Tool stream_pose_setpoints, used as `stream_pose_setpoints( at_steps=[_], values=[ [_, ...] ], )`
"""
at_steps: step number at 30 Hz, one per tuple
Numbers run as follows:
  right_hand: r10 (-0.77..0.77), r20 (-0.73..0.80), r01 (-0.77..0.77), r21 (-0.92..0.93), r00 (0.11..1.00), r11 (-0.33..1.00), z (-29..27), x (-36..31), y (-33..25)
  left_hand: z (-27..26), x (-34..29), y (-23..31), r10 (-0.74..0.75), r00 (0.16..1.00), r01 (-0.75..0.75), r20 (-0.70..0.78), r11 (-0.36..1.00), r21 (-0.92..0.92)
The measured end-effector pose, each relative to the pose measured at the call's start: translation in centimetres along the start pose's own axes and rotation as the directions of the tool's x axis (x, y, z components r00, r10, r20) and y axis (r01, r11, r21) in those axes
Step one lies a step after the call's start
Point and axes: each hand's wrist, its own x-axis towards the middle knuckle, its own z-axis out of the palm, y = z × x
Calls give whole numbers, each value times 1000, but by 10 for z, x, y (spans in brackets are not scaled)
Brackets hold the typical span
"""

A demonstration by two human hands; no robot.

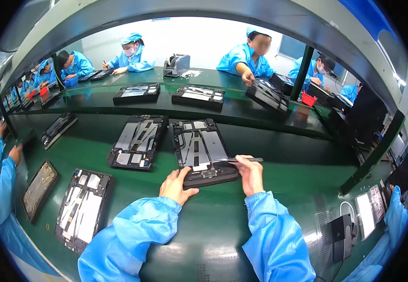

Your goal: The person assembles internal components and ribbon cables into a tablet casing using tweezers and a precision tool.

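Observation:
An opened tablet lies in front of me in a thick black tray, showing its silver batteries, dark ribbon cables and small boards. My left hand holds the near left corner, with index finger at the left edge and thumb along the front side. Closed fingers of my right hand pinch metal tweezers at the right edge. The tweezers point left over the lower part of the tablet; their tips are too fine to make out exactly. Left of it sits another opened tablet.
More opened tablets are spread over the green bench to my left. Across a raised shelf stand others, with a tape dispenser behind. A co-worker's hand holds a tablet. A black device stands at right.

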Motion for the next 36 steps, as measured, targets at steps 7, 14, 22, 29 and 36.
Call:
stream_pose_setpoints(
  at_steps=[7, 14, 22, 29, 36],
  values=[
    [46, 35, -44, -50, 998, 998, 4, -8, -6, 13, 3, 13, -27, 1000, 26, -13, 998, -63],
    [-104, -135, 84, -144, 985, 986, -63, -17, -47, 62, 11, 69, 149, 987, -141, 63, 983, -118],
    [-222, -349, 83, -371, 910, 925, -114, -73, -117, 50, 0, 106, 364, 854, -339, 373, 931, -132],
    [-22, -117, -39, -498, 993, 866, -40, -166, -135, -65, -103, 101, 545, 694, -657, 470, 746, 106],
    [299, 40, -211, -618, 953, 758, -17, -229, -101, -64, -184, 73, 484, 598, -667, 638, 743, 61]
  ],
)
